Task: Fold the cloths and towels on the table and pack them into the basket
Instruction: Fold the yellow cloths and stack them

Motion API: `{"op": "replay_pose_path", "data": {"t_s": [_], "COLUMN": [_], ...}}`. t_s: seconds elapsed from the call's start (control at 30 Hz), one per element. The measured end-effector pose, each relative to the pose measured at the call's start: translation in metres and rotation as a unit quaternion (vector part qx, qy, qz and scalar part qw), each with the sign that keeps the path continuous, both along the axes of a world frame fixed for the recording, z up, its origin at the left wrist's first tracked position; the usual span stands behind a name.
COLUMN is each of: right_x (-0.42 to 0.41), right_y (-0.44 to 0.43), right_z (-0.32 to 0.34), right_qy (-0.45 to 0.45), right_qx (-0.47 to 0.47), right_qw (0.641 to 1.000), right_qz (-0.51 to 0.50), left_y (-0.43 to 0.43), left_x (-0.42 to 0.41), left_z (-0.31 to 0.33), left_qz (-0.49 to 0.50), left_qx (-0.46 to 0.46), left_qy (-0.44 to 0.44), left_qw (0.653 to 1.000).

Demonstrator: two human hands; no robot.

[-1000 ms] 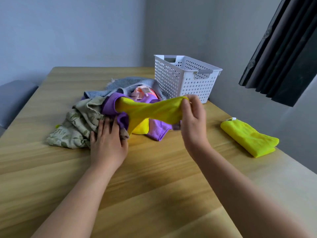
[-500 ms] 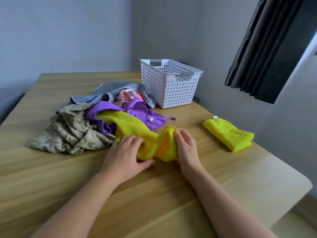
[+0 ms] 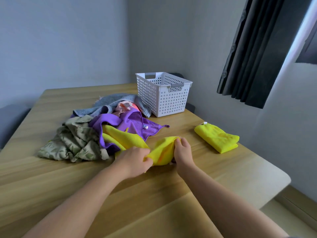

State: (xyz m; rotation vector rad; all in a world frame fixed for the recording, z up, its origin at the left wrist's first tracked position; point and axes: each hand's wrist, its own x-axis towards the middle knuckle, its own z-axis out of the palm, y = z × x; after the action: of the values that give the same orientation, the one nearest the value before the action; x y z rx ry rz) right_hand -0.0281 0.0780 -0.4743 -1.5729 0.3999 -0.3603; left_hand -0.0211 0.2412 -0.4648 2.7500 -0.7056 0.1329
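Observation:
A bright yellow cloth stretches from the pile toward me across the wooden table. My left hand pinches it near its middle, and my right hand grips its bunched end. The pile behind holds a purple cloth, a green leaf-print cloth, a grey towel and a pink cloth. A folded yellow cloth lies on the right. The white perforated basket stands at the back; nothing shows inside it from here.
The table's right edge and rounded corner are close to the folded cloth. A dark curtain hangs at the right wall. A grey seat stands past the table's left edge.
The yellow cloth came down from the air onto the table in front of the pile. My left hand moved from the pile onto it. The view swung left to right.

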Motion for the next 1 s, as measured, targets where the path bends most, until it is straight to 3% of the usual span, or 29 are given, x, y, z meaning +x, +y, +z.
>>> {"op": "replay_pose_path", "data": {"t_s": [0.17, 0.4, 0.63, 0.8, 1.0], "right_x": [-0.016, -0.047, -0.097, -0.12, -0.13], "right_y": [-0.031, -0.062, -0.083, -0.085, -0.088], "right_z": [0.064, 0.162, 0.243, 0.268, 0.268], "right_qy": [-0.068, -0.168, -0.241, -0.271, -0.256], "right_qx": [-0.059, -0.142, -0.18, -0.193, -0.187], "right_qw": [0.994, 0.973, 0.949, 0.939, 0.946], "right_qz": [-0.057, -0.063, -0.097, -0.09, -0.072], "left_y": [-0.006, 0.012, 0.04, 0.044, 0.051], "left_x": [-0.009, -0.028, -0.067, -0.082, -0.082], "left_z": [0.068, 0.166, 0.239, 0.262, 0.256], "left_qz": [-0.001, 0.027, 0.087, 0.087, 0.07], "left_qx": [0.024, -0.109, -0.253, -0.393, -0.475], "left_qy": [-0.036, -0.171, -0.29, -0.257, -0.191], "left_qw": [0.999, 0.979, 0.919, 0.878, 0.856]}}
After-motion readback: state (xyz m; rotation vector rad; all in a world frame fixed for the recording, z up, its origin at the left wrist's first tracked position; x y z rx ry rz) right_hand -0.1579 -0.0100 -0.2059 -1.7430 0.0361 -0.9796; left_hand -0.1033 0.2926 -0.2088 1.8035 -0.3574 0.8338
